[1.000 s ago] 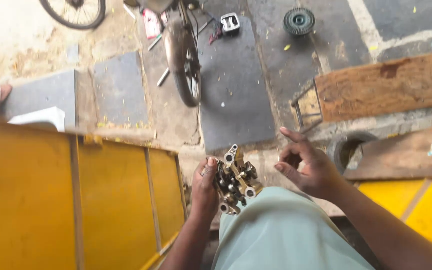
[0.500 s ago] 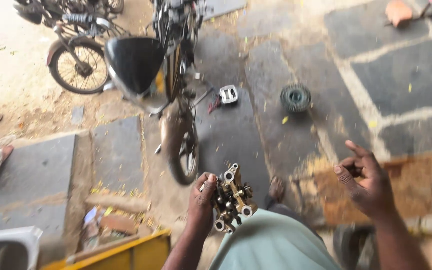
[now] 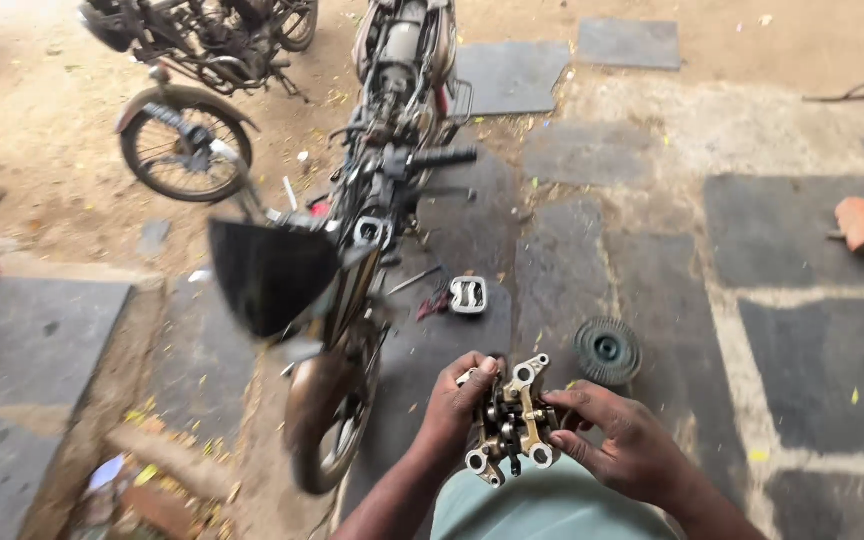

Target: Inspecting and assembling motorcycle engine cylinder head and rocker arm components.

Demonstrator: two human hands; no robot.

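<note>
Evidently you gripped the metal engine part (image 3: 510, 425) with both hands, left hand (image 3: 457, 400) steadying, right hand (image 3: 622, 445) supporting it above your lap, near the motorcycle (image 3: 362, 250).

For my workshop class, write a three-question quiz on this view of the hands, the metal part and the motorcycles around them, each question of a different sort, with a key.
1. True or false: both hands grip the metal engine part.
2. Multiple choice: What lies on the paving just beyond the right hand? A) a round ribbed disc B) a helmet C) a bucket
3. Short answer: How many motorcycles show in the view?

Key
1. True: the left hand and right hand hold it together.
2. A: the round ribbed disc.
3. Two: the near motorcycle ahead and another motorcycle at the upper left.
</note>
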